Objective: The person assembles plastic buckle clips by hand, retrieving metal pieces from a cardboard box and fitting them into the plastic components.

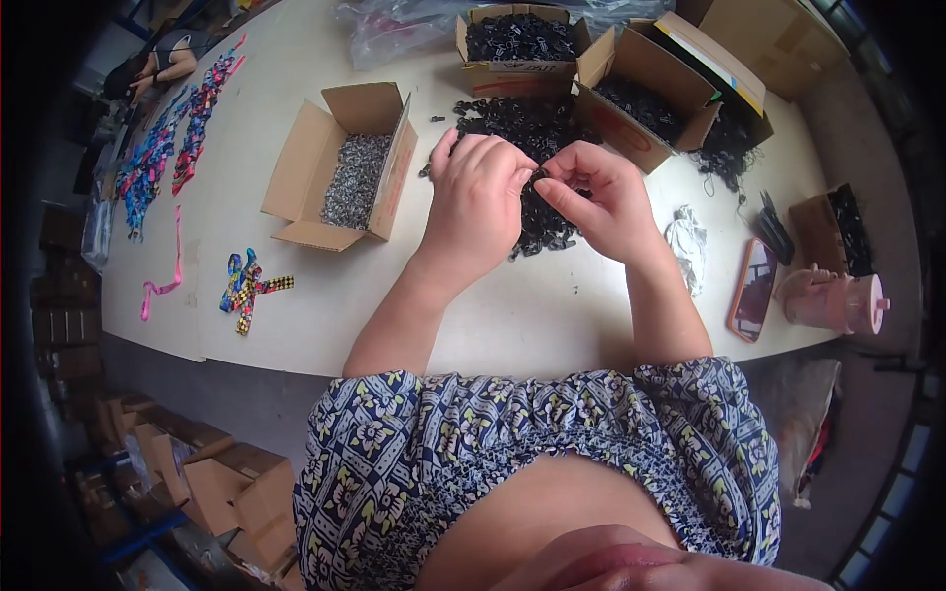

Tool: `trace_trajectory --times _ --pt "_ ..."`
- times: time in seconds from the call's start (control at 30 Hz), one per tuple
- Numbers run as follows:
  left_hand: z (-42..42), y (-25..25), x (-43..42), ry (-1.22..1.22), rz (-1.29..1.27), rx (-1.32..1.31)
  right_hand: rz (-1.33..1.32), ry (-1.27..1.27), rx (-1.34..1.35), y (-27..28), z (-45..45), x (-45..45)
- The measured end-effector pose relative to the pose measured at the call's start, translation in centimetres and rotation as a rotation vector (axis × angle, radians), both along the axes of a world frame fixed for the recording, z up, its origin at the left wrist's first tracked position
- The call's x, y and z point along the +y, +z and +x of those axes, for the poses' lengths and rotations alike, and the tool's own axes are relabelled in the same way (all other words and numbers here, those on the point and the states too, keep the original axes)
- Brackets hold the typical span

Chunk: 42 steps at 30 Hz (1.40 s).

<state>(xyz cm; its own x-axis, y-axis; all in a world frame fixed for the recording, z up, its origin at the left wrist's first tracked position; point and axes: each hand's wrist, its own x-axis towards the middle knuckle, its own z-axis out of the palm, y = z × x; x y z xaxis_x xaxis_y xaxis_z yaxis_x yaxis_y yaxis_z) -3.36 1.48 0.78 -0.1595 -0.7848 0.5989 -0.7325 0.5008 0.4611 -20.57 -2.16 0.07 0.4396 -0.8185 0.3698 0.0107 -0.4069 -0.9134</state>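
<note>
Both hands meet above a heap of small black pieces (547, 222) on the table. My left hand (475, 202) is closed in a pinch, its thumb and fingertip touching a small black piece (539, 174). From the other side, my right hand (603, 197) pinches the same piece between thumb and forefinger. The piece is too small and too covered by fingers to name its kind. Left of my left hand stands an open cardboard box (394, 182) with small silvery metal parts (353, 179) inside.
Cardboard boxes of black parts (520, 37) (641, 106) stand at the back. To the right are a phone (753, 291), a pink cup (836, 300) and a crumpled white wrapper (687, 246). Patterned straps (158, 163) and a colourful ribbon bundle (244, 286) lie left. Another person's arm (175, 61) shows far left.
</note>
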Motion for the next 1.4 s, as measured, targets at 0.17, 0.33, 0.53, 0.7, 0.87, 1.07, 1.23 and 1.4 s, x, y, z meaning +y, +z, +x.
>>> trace_trajectory --times 0.17,0.33,0.53,0.7,0.87,1.07,1.23,1.4 --pt "-0.4 0.2 0.4 0.042 0.063 0.053 -0.173 -0.054 0.056 -0.1 0.2 0.0" --pt "-0.2 0.0 0.1 0.056 0.034 0.018 -0.198 -0.105 0.086 -0.1 0.3 -0.1" --pt "-0.1 0.6 0.2 0.004 -0.002 0.093 -0.222 -0.158 0.005 -0.4 0.3 -0.4" --pt "-0.1 0.5 0.1 -0.007 -0.084 0.121 -0.325 -0.17 0.012 0.1 0.2 -0.5" --pt "0.2 0.5 0.0 -0.017 -0.122 0.114 -0.31 -0.2 0.019 0.3 0.1 -0.4" --pt "0.3 0.6 0.0 -0.009 -0.149 0.052 -0.459 -0.221 0.031 0.5 0.1 -0.4" --pt "0.3 0.7 0.0 0.028 -0.19 -0.055 -0.492 -0.24 0.043 0.6 0.3 -0.3" --pt "0.0 1.0 0.2 0.06 -0.179 -0.1 -0.486 -0.228 0.047 0.7 0.2 -0.2"
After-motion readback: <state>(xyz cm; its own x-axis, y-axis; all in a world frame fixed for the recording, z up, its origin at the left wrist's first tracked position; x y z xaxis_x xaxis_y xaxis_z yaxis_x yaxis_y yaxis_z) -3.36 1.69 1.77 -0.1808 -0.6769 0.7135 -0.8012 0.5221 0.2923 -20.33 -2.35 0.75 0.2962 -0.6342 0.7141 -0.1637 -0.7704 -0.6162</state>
